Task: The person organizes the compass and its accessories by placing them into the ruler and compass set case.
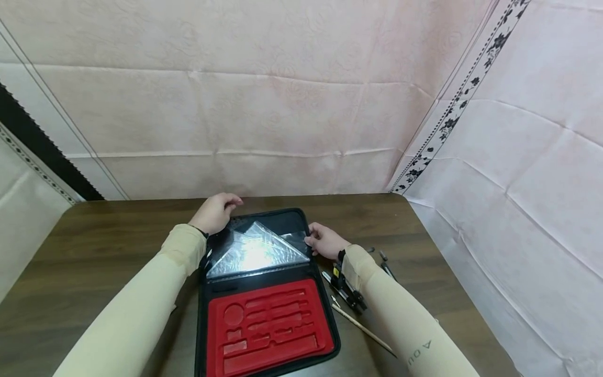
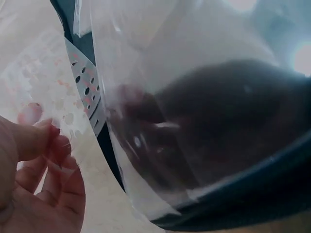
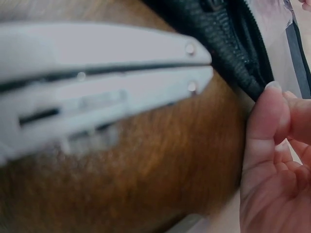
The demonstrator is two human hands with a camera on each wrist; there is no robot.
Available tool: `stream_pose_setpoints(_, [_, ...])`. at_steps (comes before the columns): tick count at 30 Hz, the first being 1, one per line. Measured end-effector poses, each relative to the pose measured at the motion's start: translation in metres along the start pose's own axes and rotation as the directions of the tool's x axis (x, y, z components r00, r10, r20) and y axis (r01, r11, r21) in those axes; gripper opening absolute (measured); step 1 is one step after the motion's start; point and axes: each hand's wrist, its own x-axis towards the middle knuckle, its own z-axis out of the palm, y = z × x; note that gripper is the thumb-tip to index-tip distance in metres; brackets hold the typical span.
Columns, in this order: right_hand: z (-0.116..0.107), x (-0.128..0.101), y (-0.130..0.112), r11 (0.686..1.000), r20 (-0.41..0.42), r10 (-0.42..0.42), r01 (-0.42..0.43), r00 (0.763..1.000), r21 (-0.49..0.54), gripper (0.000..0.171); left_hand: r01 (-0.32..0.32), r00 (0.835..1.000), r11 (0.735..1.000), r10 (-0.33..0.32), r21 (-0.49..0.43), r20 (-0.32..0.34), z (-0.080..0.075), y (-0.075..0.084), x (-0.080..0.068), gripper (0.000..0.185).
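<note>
My left hand pinches a clear plastic drawing template with cut-out holes, at the upper left of an open black zip case. In the left wrist view the template overlaps the case's dark edge, beside a clear pocket. Two transparent set squares show at the lid. With thumb and fingers, my right hand grips the lid's right edge, where the zip runs. The near half holds a red moulded tray with bare recesses.
Right of the case lie a metal compass, dark drawing tools and a thin light stick, partly under my right forearm. The wooden table ends at a pale cloth backdrop.
</note>
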Motion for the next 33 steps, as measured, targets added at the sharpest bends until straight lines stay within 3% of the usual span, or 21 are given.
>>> stream_pose_setpoints(7, [-0.001, -0.001, -0.001, 1.0, 0.007, -0.008, 0.008, 1.0, 0.004, 0.014, 0.038, 0.999, 0.989, -0.038, 0.14, -0.008, -0.004, -0.003, -0.001, 0.024])
stream_pose_setpoints(12, [-0.002, -0.001, 0.0, 1.0, 0.003, -0.002, 0.002, 1.0, 0.017, 0.013, 0.016, 0.997, 0.962, -0.035, 0.271, 0.064, -0.009, -0.003, -0.005, 0.021])
stream_pose_setpoints(16, [-0.001, 0.0, 0.0, 1.0, 0.0, 0.003, -0.003, 1.0, 0.025, 0.013, 0.002, 0.995, 0.946, -0.034, 0.323, 0.094, -0.011, -0.001, -0.008, 0.02])
stream_pose_setpoints(22, [0.0, 0.0, 0.001, 1.0, 0.0, 0.0, 0.0, 1.0, 0.031, 0.012, 0.018, 0.993, 0.946, -0.055, 0.324, 0.104, -0.01, -0.002, -0.01, 0.027])
stream_pose_setpoints(33, [-0.001, -0.001, -0.001, 0.999, 0.005, -0.008, 0.008, 1.0, 0.035, 0.012, -0.038, 0.996, 0.952, 0.011, 0.303, 0.092, 0.0, -0.007, -0.01, 0.02])
